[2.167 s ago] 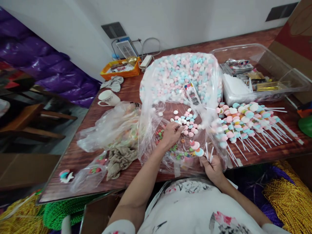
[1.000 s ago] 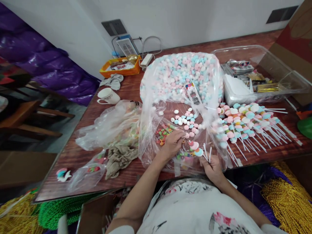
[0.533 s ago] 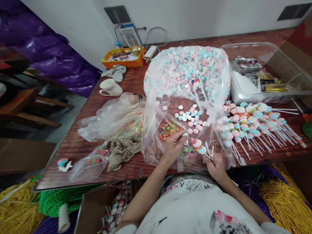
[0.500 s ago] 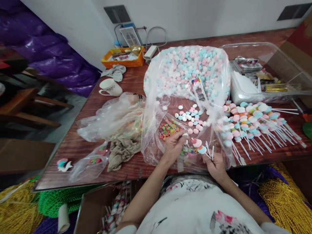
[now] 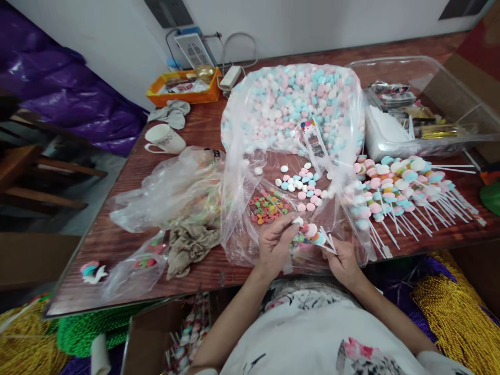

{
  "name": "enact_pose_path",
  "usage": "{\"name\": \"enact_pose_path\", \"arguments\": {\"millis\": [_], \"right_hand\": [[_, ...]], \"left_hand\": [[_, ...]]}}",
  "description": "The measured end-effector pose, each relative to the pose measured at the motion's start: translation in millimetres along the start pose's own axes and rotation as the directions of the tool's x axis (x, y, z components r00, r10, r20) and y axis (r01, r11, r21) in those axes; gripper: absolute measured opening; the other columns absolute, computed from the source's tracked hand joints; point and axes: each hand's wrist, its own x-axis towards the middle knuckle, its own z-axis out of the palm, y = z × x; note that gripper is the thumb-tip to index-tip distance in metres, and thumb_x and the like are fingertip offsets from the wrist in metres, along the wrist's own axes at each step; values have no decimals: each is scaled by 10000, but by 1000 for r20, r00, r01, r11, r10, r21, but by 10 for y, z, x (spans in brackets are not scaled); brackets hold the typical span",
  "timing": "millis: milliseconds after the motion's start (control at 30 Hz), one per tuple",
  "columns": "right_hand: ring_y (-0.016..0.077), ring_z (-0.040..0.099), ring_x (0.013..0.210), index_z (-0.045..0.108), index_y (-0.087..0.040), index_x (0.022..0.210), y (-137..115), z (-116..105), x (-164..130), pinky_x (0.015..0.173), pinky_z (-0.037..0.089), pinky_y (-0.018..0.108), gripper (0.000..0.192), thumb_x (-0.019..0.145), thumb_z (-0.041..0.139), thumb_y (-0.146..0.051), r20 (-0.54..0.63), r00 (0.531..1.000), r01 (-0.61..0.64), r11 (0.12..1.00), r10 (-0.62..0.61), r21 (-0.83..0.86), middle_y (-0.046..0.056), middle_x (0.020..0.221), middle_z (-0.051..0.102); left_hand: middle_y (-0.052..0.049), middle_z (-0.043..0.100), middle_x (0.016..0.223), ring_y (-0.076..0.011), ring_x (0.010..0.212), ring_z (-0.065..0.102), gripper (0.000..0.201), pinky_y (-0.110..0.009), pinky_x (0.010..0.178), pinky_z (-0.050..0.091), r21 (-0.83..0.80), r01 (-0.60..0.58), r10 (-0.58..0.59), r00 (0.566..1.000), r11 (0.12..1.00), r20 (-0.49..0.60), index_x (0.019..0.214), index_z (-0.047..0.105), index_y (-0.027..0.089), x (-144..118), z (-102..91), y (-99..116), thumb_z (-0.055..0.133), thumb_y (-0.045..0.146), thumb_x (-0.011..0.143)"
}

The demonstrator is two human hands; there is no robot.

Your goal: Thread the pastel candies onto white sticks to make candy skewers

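Observation:
My left hand (image 5: 276, 240) pinches a small white candy piece (image 5: 298, 221) at its fingertips, right beside a candy stick (image 5: 314, 234) bearing pink and blue discs. My right hand (image 5: 342, 258) grips that candy stick and several bare white sticks near the table's front edge. Both hands work over a clear plastic sheet (image 5: 250, 208). Loose pink, blue and white candies (image 5: 300, 183) and small coloured rings (image 5: 267, 207) lie on it just beyond my fingers.
A big clear bag of pastel candies (image 5: 291, 104) fills the table's middle. Finished candy sticks (image 5: 402, 190) lie at the right, before a clear plastic tub (image 5: 461, 112). At the left are crumpled bags (image 5: 175, 195), a brown cloth (image 5: 187, 247), a white mug (image 5: 162, 139) and an orange tray (image 5: 182, 89).
My left hand has drawn back from the loose candies toward my right hand, carrying a white piece up to the candy stick. The camera view has dipped slightly.

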Motion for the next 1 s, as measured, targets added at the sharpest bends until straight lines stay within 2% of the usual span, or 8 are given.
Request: {"name": "enact_pose_path", "arguments": {"millis": [167,400,467,633,733,833,900,1000], "right_hand": [[120,492,570,596,-188,828,-35,3,20,581,392,234,207,868,440,-59,-19,999,33,998,-34,-52,-11,683,576],[119,490,563,612,-186,853,-97,11,64,570,380,230,227,872,430,-52,13,999,43,988,-42,-146,-13,667,567],[118,488,563,607,-188,847,-91,12,59,572,377,231,226,866,430,-49,21,999,46,988,-43,-150,-15,666,564],[105,466,549,558,-195,741,-26,17,5,563,356,231,213,882,460,-69,-12,1000,-21,996,20,-83,-32,632,522],[99,449,534,511,-192,675,9,29,-27,546,342,231,254,920,490,-128,-97,989,-116,993,115,-7,-41,598,476],[100,453,535,501,-190,663,13,38,-35,545,346,235,280,943,507,-185,-155,971,-176,983,181,44,-43,582,470],[99,451,529,510,-188,663,4,35,-28,538,344,235,283,945,512,-198,-152,973,-170,985,173,31,-42,578,469],[95,448,512,520,-186,656,-12,20,-12,519,340,232,291,946,496,-195,-121,986,-119,993,118,2,-40,576,471]], "left_hand": [[-68,749,1067,-208,998,693,240,-354,940,540,62,-172,170,985,983,34,1032,754,217,-11,-39,8,714,188,797],[-56,761,1009,-204,953,710,227,-382,928,552,65,-241,242,970,968,-12,974,754,227,53,-71,-56,730,130,770],[-65,762,997,-211,950,711,202,-380,913,556,20,-197,197,980,980,-7,954,756,213,70,-75,-59,738,144,766],[-48,757,939,-185,794,718,173,-341,760,581,-252,53,-61,998,966,-27,982,731,209,162,-165,-113,698,261,820],[-40,740,871,-163,779,685,119,-298,752,552,-32,30,-28,997,999,67,893,739,186,221,-270,-144,716,259,801],[-54,724,862,-168,823,662,98,-303,792,530,232,-129,68,965,964,253,864,740,179,230,-324,-156,665,237,840],[-69,714,890,-177,859,655,123,-313,804,527,340,-258,162,944,904,286,895,734,179,215,-317,-181,620,214,866],[-87,695,943,-187,900,645,184,-330,823,533,514,-436,329,899,738,290,974,720,180,189,-280,-284,566,157,875]]}}
